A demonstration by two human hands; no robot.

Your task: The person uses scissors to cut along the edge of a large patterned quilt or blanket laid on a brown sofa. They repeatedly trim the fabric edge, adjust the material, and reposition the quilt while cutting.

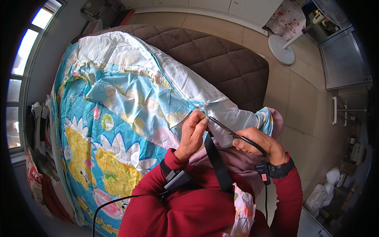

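Note:
My left hand [192, 133] pinches the edge of the quilt cover [115, 89] where its white lining [189, 80] meets a turquoise seam, with white tie ends or threads just above the fingers. A pair of black-handled scissors [228, 129] is held in my right hand [260, 143], the blades pointing up and left to the pinched cloth; whether they touch it, I cannot tell. The cover is turquoise with yellow cartoon figures and spreads across the bed to the left. Part of the white cloth hangs past my right hand, ending in a striped edge [264, 118].
A brown quilted bedspread [222, 62] lies beyond the cover. On the tiled floor to the right stands a white fan base [281, 49], near a metal cabinet [343, 59]. A black cable [100, 207] runs from my left wrist device over the cover; another hangs at my right wrist.

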